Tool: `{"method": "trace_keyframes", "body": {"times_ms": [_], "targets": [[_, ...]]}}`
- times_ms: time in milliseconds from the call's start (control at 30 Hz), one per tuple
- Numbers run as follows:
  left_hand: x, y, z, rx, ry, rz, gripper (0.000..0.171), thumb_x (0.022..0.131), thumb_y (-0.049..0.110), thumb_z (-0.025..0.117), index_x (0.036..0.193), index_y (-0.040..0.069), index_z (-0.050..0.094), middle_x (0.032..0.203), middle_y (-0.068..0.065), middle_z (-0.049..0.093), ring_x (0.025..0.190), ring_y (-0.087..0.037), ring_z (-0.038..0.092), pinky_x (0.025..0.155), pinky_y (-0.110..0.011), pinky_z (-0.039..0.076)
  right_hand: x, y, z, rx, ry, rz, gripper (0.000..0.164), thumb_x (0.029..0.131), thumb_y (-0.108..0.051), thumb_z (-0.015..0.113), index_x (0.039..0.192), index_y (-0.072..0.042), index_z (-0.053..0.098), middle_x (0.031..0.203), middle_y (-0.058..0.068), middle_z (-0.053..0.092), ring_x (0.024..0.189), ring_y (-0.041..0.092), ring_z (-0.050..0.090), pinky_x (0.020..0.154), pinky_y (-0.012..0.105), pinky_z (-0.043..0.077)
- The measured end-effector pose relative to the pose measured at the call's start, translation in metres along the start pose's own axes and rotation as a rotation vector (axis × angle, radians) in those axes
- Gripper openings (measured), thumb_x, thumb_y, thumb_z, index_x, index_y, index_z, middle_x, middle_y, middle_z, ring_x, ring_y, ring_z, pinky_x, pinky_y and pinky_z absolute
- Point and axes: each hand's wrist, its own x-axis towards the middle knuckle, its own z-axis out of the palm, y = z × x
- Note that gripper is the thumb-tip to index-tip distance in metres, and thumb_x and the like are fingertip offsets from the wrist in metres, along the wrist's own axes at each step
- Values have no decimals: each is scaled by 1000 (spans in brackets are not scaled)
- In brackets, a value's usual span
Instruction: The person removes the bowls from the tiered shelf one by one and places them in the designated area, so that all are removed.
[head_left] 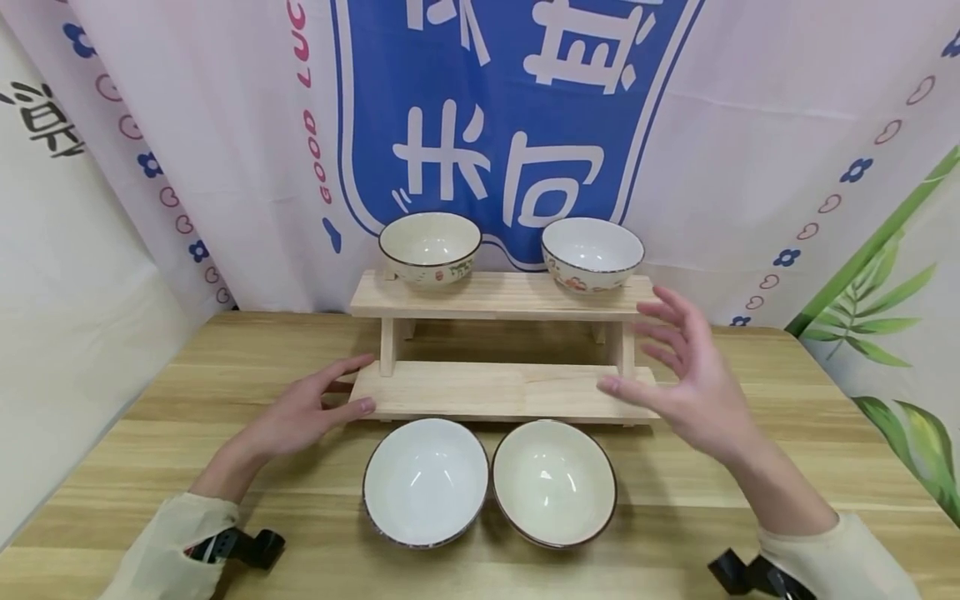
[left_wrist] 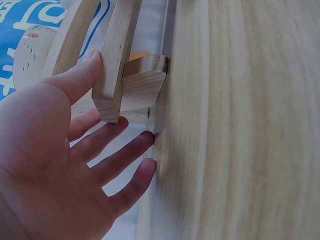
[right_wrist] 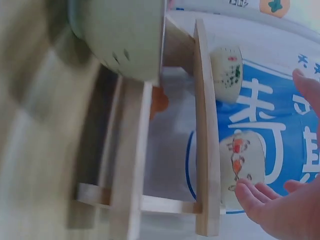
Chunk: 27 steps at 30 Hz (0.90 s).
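A two-tier wooden stand [head_left: 495, 390] stands in the middle of the table. My left hand [head_left: 303, 412] is at the left end of its lower board, thumb and fingertips touching the end, the other fingers loosely spread in the left wrist view. My right hand [head_left: 693, 387] hovers by the stand's right end, its fingers apart and holding nothing. On the upper board sit a cream bowl [head_left: 429, 242] at left and a white-lined bowl [head_left: 592, 246] with a flower pattern at right. A white bowl [head_left: 425, 483] and a cream bowl [head_left: 553, 483] stand side by side before the stand.
The wood-grain table [head_left: 675, 533] carries everything. Behind the stand hangs a curtain [head_left: 720, 167] with a blue printed panel and white characters. A white cloth with leaf prints [head_left: 877, 317] borders the right side.
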Motion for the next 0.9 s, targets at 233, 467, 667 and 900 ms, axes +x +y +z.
{"method": "trace_keyframes", "body": {"times_ms": [233,467,667,900], "targets": [[0,-1,0,-10,-1,1,75,104,47,67,166,18,36,160,-25,49,136,-48,58,102,-62,55,36,-1,-9,10,64,109,125,86,-29,91,171,-29,0,175,10,22,155,38,38,124,62,36],[-1,-1,0,-19,-5,-4,75,104,46,67,166,17,36,157,-27,51,134,-48,59,102,-61,55,69,2,-7,44,84,220,131,85,-42,91,171,-26,-5,178,11,15,159,39,33,126,58,36],[0,-2,0,-20,-3,-2,76,104,47,67,166,18,36,156,-27,51,134,-48,60,101,-60,55,88,3,0,75,109,252,135,82,-41,93,172,-22,-6,178,11,14,162,36,28,129,53,33],[1,-3,0,-30,-5,-1,76,103,47,68,166,19,36,156,-25,52,134,-46,60,101,-59,56,105,3,4,69,130,260,140,79,-44,95,171,-20,-8,179,9,12,163,31,25,131,46,30]]}}
